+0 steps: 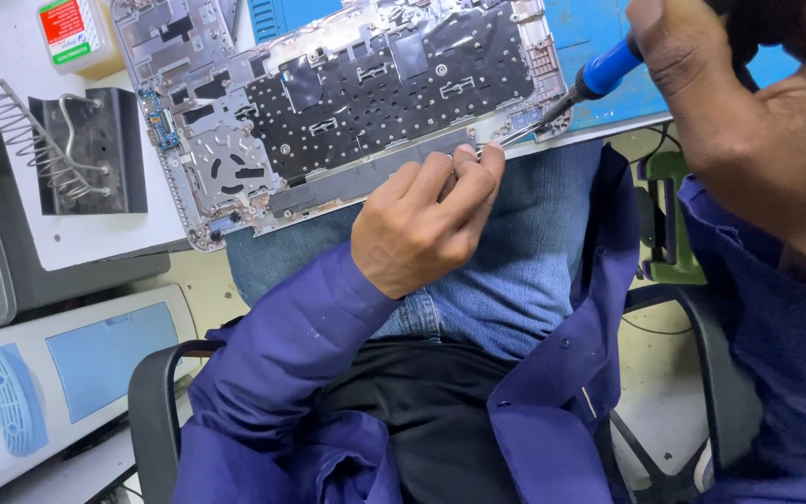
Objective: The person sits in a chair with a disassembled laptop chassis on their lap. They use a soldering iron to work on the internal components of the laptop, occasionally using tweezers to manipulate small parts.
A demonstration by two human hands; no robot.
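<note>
Left hand (422,229): resting on front edge of laptop shell (347,103), fingers curled, tips pinching smth small and thin at the shell's rim; can't tell what, too small.
Right hand (757,112): looming big at top right, close to cam, closed round the soldering iron (599,79) w/ blue handle; grip itself mostly out of frame.
Iron tip: pointing down-left, touching the shell's near right corner, just beside left fingertips.
Laptop shell: lying upside down, silver frame, black keyboard backing w/ rows of small holes facing up; overhanging desk edge above the person's lap, tilted across the view.
Desk (95,238): white top at left, blue mat (599,28) showing under shell at top right.
Iron stand (58,140): black base w/ coiled wire holder, sitting left of shell, apart from it.
Bottle (72,33): small, pale, red-green label, top left corner, near shell's far edge.
Clothing: person wearing blue jeans (515,271), purple work coat (291,373) hanging open.
Chair (146,411): black armrest showing lower left.
Lower left: white casing (76,373) w/ pale blue panel, lying below desk level.
</note>
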